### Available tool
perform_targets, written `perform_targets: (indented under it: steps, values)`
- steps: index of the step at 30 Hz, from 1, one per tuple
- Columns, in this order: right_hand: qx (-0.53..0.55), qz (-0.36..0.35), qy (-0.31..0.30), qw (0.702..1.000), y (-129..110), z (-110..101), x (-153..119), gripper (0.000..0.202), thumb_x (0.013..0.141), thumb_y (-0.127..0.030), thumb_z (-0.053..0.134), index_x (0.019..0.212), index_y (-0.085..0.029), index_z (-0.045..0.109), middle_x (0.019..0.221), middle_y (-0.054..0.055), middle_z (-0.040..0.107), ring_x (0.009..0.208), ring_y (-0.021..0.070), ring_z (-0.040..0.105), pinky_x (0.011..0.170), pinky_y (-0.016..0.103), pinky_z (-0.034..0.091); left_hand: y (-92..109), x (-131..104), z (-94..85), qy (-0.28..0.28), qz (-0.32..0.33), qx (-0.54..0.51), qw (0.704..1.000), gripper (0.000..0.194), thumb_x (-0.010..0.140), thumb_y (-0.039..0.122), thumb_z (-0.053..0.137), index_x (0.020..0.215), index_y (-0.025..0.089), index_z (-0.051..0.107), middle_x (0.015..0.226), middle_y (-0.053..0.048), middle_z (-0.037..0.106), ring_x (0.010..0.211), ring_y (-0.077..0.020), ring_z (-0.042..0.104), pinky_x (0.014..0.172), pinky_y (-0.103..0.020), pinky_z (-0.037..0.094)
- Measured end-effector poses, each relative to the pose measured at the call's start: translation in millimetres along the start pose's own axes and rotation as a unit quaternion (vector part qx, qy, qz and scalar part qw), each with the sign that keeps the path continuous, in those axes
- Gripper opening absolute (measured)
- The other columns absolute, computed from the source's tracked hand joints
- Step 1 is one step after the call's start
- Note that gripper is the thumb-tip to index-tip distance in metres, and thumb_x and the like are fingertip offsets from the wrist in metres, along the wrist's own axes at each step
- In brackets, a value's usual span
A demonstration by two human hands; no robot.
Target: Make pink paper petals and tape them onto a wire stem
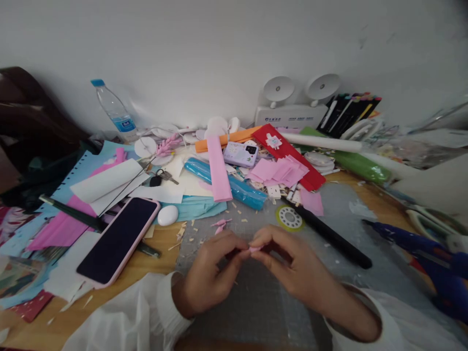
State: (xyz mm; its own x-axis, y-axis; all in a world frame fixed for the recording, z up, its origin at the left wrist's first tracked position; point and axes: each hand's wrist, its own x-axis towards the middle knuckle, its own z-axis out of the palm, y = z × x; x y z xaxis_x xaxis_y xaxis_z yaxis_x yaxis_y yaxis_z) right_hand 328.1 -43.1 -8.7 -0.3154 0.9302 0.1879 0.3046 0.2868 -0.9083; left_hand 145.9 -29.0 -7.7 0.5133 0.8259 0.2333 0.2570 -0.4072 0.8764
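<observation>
Between my two hands, over the grey cutting mat (270, 312), is a small pink piece (256, 248), mostly covered by the fingers. My left hand (215, 268) pinches its left side with thumb and fingertips. On its right side my right hand (292, 263) grips it the same way, the fingertips of both hands nearly touching. Just beyond my left hand, small twisted pink pieces (221, 225) lie on the mat. Cut pink paper squares (280, 170) are piled farther back. A round yellow-rimmed tape roll (289, 218) lies beyond my right hand.
A phone (119, 241) and white case (168, 215) lie at left; a bottle (116, 108) stands behind. Pink (219, 168), blue (226, 183) and red (288, 156) paper rolls or strips cover the back. At right are a black stick (332, 236) and blue glue gun (420, 248).
</observation>
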Motion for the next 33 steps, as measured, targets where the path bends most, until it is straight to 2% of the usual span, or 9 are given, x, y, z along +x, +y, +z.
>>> perform_targets:
  steps: [4, 8, 14, 20, 22, 25, 29, 31, 33]
  values:
    - [-0.057, -0.128, -0.06, 0.988, -2, -10, -2, 0.019, 0.088, -0.002, 0.048, 0.088, -0.02, 0.053, 0.088, 0.002, 0.058, 0.082, 0.0131, 0.055, 0.072, 0.025, 0.046, 4, 2, -4.4, -0.061, -0.096, -0.107, 0.988, 0.021, 0.089, 0.024, 0.053, 0.077, 0.01, 0.063, 0.069, -0.002, 0.056, 0.066, -0.0126, 0.048, 0.06, -0.024, 0.036]
    - [-0.09, -0.19, -0.123, 0.97, -5, -18, -1, 0.029, 0.089, 0.004, 0.039, 0.094, -0.021, 0.053, 0.096, 0.003, 0.059, 0.09, 0.0138, 0.054, 0.08, 0.028, 0.046, 7, 4, -8.0, -0.151, -0.178, -0.24, 0.942, 0.025, 0.087, 0.029, 0.056, 0.073, 0.009, 0.064, 0.067, -0.002, 0.054, 0.062, -0.0111, 0.048, 0.056, -0.022, 0.036]
    - [-0.095, -0.188, -0.106, 0.972, -5, -16, 1, 0.023, 0.09, 0.001, 0.042, 0.093, -0.019, 0.052, 0.096, 0.003, 0.058, 0.089, 0.0137, 0.053, 0.079, 0.028, 0.045, 8, 2, -6.2, -0.131, -0.188, -0.242, 0.943, 0.029, 0.085, 0.035, 0.058, 0.074, 0.01, 0.067, 0.064, -0.002, 0.055, 0.061, -0.0112, 0.049, 0.055, -0.022, 0.036]
    - [-0.079, -0.146, -0.092, 0.982, -11, -14, -1, 0.023, 0.085, 0.001, 0.047, 0.092, -0.02, 0.051, 0.09, 0.002, 0.059, 0.087, 0.0137, 0.053, 0.079, 0.029, 0.044, 6, 2, -4.7, -0.143, -0.159, -0.21, 0.954, 0.031, 0.089, 0.034, 0.053, 0.075, 0.01, 0.066, 0.064, -0.002, 0.054, 0.06, -0.0115, 0.049, 0.056, -0.023, 0.037]
    - [-0.06, -0.137, -0.065, 0.987, -14, -15, -2, 0.025, 0.082, 0.0, 0.051, 0.097, -0.02, 0.052, 0.096, 0.003, 0.059, 0.092, 0.0152, 0.054, 0.082, 0.03, 0.044, 6, 2, -5.3, -0.126, -0.151, -0.187, 0.962, 0.031, 0.09, 0.032, 0.052, 0.074, 0.01, 0.065, 0.063, -0.001, 0.053, 0.059, -0.0111, 0.048, 0.055, -0.022, 0.036]
    - [-0.016, -0.123, 0.032, 0.992, -16, -18, -3, 0.028, 0.082, -0.008, 0.058, 0.106, -0.022, 0.053, 0.102, 0.004, 0.057, 0.097, 0.0169, 0.054, 0.085, 0.03, 0.044, 9, 4, -7.5, -0.097, -0.131, -0.148, 0.976, 0.031, 0.091, 0.029, 0.05, 0.07, 0.01, 0.064, 0.063, -0.001, 0.052, 0.059, -0.0111, 0.048, 0.055, -0.023, 0.036]
    - [0.005, -0.089, 0.163, 0.983, -15, -20, -3, 0.014, 0.089, -0.011, 0.051, 0.086, -0.024, 0.056, 0.077, -0.001, 0.055, 0.075, 0.013, 0.054, 0.066, 0.024, 0.044, 13, 5, -9.8, -0.077, -0.082, -0.112, 0.987, 0.03, 0.091, 0.024, 0.05, 0.069, 0.01, 0.065, 0.063, -0.002, 0.054, 0.06, -0.0113, 0.049, 0.058, -0.023, 0.037]
    - [-0.012, -0.07, 0.182, 0.981, -13, -20, -4, 0.015, 0.09, -0.013, 0.051, 0.08, -0.023, 0.054, 0.071, -0.002, 0.052, 0.067, 0.0124, 0.05, 0.059, 0.024, 0.041, 14, 4, -10.1, -0.071, -0.061, -0.103, 0.99, 0.029, 0.09, 0.022, 0.049, 0.069, 0.01, 0.065, 0.063, -0.003, 0.056, 0.061, -0.0117, 0.051, 0.06, -0.023, 0.038]
    - [-0.045, -0.06, 0.17, 0.983, -13, -18, -4, 0.018, 0.09, -0.015, 0.051, 0.074, -0.022, 0.051, 0.066, -0.003, 0.048, 0.062, 0.012, 0.047, 0.055, 0.025, 0.038, 14, 4, -10.0, -0.07, -0.048, -0.099, 0.991, 0.028, 0.09, 0.021, 0.05, 0.069, 0.01, 0.065, 0.063, -0.003, 0.057, 0.061, -0.012, 0.052, 0.06, -0.024, 0.039]
